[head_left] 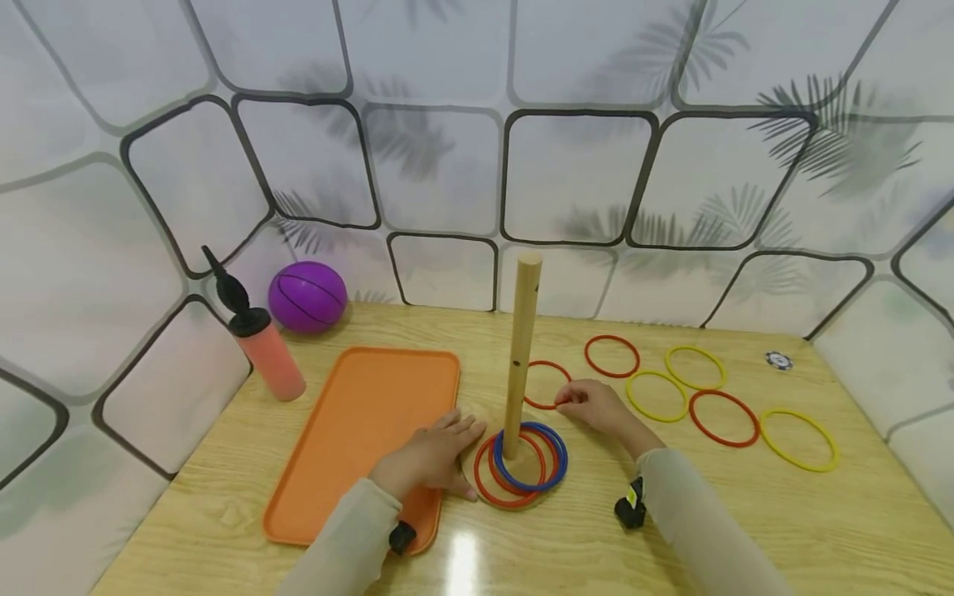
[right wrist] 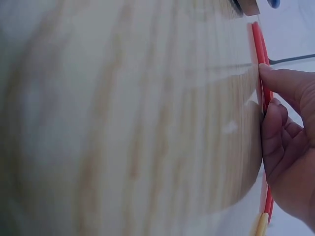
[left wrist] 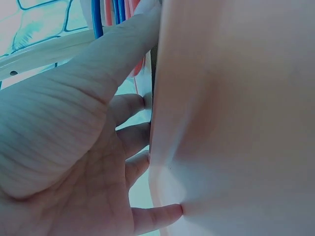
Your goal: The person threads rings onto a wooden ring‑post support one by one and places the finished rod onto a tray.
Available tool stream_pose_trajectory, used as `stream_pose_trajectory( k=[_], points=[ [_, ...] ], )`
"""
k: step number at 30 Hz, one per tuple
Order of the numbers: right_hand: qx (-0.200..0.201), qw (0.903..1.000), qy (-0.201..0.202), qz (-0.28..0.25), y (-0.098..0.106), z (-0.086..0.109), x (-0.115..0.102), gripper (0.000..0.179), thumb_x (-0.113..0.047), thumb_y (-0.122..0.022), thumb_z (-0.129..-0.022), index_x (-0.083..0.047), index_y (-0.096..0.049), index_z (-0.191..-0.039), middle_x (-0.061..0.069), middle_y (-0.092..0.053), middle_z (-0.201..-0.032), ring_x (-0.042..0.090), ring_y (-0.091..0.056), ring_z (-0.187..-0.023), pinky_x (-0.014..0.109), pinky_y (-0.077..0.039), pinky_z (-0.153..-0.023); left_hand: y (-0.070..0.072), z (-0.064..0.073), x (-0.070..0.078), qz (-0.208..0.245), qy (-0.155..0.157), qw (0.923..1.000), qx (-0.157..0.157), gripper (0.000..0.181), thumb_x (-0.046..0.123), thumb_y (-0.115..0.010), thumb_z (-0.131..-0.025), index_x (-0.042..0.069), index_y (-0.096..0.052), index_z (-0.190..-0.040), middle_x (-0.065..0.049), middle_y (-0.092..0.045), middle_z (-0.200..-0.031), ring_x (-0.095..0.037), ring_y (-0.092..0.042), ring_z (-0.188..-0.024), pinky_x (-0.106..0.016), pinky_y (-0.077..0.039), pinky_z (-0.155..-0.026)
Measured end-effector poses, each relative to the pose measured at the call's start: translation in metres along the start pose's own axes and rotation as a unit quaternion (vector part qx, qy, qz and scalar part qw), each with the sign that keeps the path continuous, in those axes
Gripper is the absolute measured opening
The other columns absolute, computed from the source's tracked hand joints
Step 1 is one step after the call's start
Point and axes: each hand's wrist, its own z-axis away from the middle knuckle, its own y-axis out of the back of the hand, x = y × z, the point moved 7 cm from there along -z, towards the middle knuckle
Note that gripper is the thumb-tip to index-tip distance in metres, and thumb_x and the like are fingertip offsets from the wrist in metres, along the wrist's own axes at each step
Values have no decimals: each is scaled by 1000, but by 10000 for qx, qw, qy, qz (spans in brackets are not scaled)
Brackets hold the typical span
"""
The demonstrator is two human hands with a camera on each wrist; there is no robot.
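A wooden post (head_left: pixel 524 331) stands upright on a round base, with several blue rings (head_left: pixel 564 463) and red rings (head_left: pixel 484 490) lying around its foot. My left hand (head_left: pixel 432 455) spreads its fingers at the base's left side, overlapping the right edge of the orange tray (head_left: pixel 398 364). In the left wrist view, its little fingertip (left wrist: pixel 177 209) meets the tray. Just right of the post, my right hand (head_left: pixel 596 406) pinches the near edge of a red ring (head_left: pixel 547 362). The right wrist view shows the thumb (right wrist: pixel 280 81) and curled fingers on that ring, low over the table.
Loose red rings (head_left: pixel 611 337) and yellow rings (head_left: pixel 693 348) lie on the table to the right, with a poker chip (head_left: pixel 778 360) beyond them. A purple ball (head_left: pixel 308 296) and a pink hand pump (head_left: pixel 274 364) stand at the back left. Patterned walls border the table.
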Motion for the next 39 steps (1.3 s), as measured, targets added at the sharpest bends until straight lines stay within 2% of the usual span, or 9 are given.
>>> stream_pose_trajectory(
  k=[8,14,20,24,27,29,34,39],
  points=[
    [-281,9994,147,166,-1,6,-3,5,-17,-69,-87,-14,-69,-83,-2,-51,-68,14,-42,-63,30,-39,-62,-1,0,0,-53,-34,10000,20,96,45,-79,-72,13,-32,-149,-10,-30,-153,-30,-16,-143,-62,-30,-101],
    [-393,9973,467,418,-3,12,-6,8,-17,-68,-88,-14,-68,-81,-4,-52,-70,11,-42,-63,27,-38,-62,0,0,-1,56,-1,10000,-18,95,44,-79,-72,13,-32,-149,-10,-29,-153,-31,-15,-143,-62,-28,-103],
    [-99,9957,792,477,5,22,-13,7,-17,-70,-86,-14,-69,-79,-2,-47,-76,11,-40,-66,25,-37,-60,-2,0,-1,-33,20,10000,-34,96,46,-78,-71,13,-32,-149,-9,-29,-153,-30,-15,-143,-62,-27,-103],
    [143,9959,784,424,17,31,-20,7,-18,-68,-88,-12,-70,-84,-1,-54,-82,8,-48,-70,25,-43,-62,-3,-1,-1,-72,50,10000,-25,97,47,-78,-71,14,-32,-149,-8,-29,-153,-29,-15,-143,-62,-28,-103],
    [355,9975,594,173,28,40,-24,12,-19,-63,-92,-9,-68,-90,3,-61,-84,9,-51,-69,26,-44,-59,-2,-1,1,-35,14,10000,-26,96,46,-79,-71,13,-32,-149,-9,-30,-153,-30,-16,-143,-62,-28,-102],
    [514,9977,399,-192,35,45,-25,18,-23,-60,-94,-5,-66,-95,10,-63,-84,12,-50,-65,26,-42,-55,-1,0,2,-27,6,10000,-25,96,46,-79,-71,13,-32,-149,-9,-30,-153,-30,-16,-143,-63,-28,-102],
    [907,9881,-10,-1244,50,54,-21,35,-31,-54,-97,1,-58,-111,22,-59,-94,13,-45,-54,29,-42,-47,0,0,2,-98,53,9999,-17,96,46,-78,-72,14,-32,-149,-9,-30,-153,-29,-16,-143,-62,-28,-103],
    [1021,9827,-63,-1541,55,64,-11,36,-23,-54,-98,2,-52,-124,25,-58,-93,19,-50,-53,33,-47,-49,-1,1,0,-57,60,9999,-64,96,47,-78,-72,14,-31,-149,-9,-29,-153,-29,-15,-143,-62,-27,-103]
  ],
)
